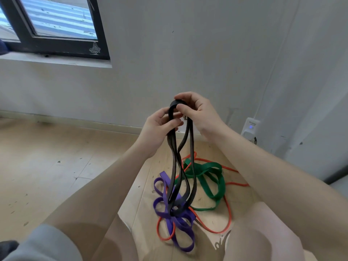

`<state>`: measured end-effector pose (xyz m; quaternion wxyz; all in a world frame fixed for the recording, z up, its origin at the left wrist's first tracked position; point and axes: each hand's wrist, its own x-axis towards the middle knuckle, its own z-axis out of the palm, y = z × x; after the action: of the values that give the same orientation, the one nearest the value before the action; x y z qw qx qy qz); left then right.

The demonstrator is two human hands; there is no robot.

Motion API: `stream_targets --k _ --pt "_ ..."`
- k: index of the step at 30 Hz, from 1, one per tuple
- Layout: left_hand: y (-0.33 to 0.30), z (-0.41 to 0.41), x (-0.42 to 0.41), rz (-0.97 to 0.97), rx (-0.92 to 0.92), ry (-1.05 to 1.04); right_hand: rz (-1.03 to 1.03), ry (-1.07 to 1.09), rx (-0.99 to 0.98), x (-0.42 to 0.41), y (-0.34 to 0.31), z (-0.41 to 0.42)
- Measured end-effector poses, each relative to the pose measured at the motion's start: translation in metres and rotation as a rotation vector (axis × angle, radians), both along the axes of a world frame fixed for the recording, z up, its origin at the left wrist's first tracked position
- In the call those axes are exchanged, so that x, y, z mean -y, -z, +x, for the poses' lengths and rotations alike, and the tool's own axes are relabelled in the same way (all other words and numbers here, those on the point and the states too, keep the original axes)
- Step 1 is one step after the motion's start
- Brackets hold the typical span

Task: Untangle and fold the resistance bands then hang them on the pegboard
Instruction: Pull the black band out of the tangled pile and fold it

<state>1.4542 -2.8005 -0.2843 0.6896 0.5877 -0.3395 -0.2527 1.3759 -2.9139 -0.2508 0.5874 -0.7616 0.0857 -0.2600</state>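
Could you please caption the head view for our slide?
Both hands grip a folded black rubber resistance band above purple, green and orange bands.

Both forearms are bare from elbow to wrist. The left hand (160, 127) and right hand (199, 113) wear no gloves, rings or watch. A grey sleeve (43, 245) shows at the lower left corner.
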Motion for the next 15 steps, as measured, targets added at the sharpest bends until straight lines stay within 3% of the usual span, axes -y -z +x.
stream_targets --k 8,15 --pt "0.000 -0.005 0.011 0.065 0.097 0.001 0.235 -0.099 0.015 0.005 -0.004 -0.005" --pt "0.007 -0.007 0.022 0.037 0.042 -0.072 0.214 -0.073 -0.049 0.010 0.001 -0.002"
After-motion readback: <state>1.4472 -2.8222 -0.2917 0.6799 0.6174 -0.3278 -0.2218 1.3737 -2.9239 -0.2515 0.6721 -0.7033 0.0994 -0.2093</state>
